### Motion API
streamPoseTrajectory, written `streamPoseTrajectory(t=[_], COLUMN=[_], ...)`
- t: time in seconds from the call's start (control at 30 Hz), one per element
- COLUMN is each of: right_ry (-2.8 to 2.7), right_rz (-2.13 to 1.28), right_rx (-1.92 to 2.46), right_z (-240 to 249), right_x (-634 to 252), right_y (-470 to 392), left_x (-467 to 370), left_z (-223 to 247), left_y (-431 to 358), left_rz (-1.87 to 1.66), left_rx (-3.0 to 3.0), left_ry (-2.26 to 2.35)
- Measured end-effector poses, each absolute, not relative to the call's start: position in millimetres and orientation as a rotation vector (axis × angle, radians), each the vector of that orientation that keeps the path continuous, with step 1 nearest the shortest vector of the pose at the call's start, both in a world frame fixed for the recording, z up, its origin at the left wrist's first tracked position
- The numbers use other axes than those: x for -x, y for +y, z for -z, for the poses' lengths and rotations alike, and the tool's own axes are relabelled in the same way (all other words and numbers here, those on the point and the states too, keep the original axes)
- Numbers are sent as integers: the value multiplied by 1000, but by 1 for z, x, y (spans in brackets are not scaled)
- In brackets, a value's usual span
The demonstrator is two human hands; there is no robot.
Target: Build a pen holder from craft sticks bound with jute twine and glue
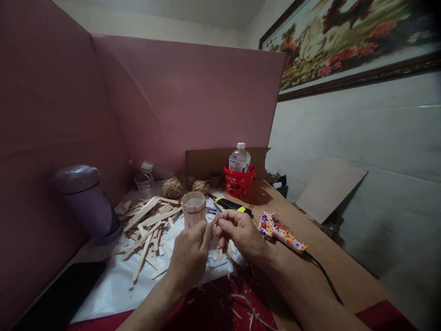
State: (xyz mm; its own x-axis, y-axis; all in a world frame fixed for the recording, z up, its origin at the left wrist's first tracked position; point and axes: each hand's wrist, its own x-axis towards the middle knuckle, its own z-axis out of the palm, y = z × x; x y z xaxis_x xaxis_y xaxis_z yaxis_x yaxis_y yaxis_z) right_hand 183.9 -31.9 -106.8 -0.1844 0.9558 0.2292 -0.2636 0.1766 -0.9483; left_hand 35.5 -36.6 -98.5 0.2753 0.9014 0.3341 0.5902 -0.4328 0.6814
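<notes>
My left hand [189, 252] is closed, thumb up, just in front of a cup [193, 210] faced with wooden sticks and ringed by twine near its rim. The hand hides the cup's lower part, so I cannot tell whether it touches it. My right hand [238, 230] pinches a thin light-brown strip [215, 219] close to the left thumb. Whether this is twine or a sliver of wood is too small to make out. Left of the hands, many loose craft sticks [148, 230] lie heaped on a white sheet [103, 287].
Behind stand twine balls [172, 188] and a red bucket [239, 184] holding a plastic bottle [240, 158]. A black-and-yellow tool [232, 205] and a flower-patterned glue gun [280, 233] with a cord lie to the right. A purple tumbler [87, 204] and a dark flat object [62, 294] are left.
</notes>
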Motion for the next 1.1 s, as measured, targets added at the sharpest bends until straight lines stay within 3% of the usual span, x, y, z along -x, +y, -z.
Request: streamPoseTrajectory(t=[0.63, 0.73, 0.9, 1.1], right_ry=[-1267, -1257, -1248, -1214], right_rz=[-1238, -1191, -1102, -1181], right_rx=[781, 773, 791, 758], right_z=[116, 120, 115, 108], right_x=[-182, -182, -182, -183], right_y=[-30, -30, -30, -32], left_x=[-36, -38, -34, -26], left_z=[97, 97, 93, 94], left_y=[-38, -36, -33, -30], left_rz=[-1021, -1024, -744, -652], left_rx=[-2048, -1768, -994, -905], left_ry=[1249, 1074, 590, 483])
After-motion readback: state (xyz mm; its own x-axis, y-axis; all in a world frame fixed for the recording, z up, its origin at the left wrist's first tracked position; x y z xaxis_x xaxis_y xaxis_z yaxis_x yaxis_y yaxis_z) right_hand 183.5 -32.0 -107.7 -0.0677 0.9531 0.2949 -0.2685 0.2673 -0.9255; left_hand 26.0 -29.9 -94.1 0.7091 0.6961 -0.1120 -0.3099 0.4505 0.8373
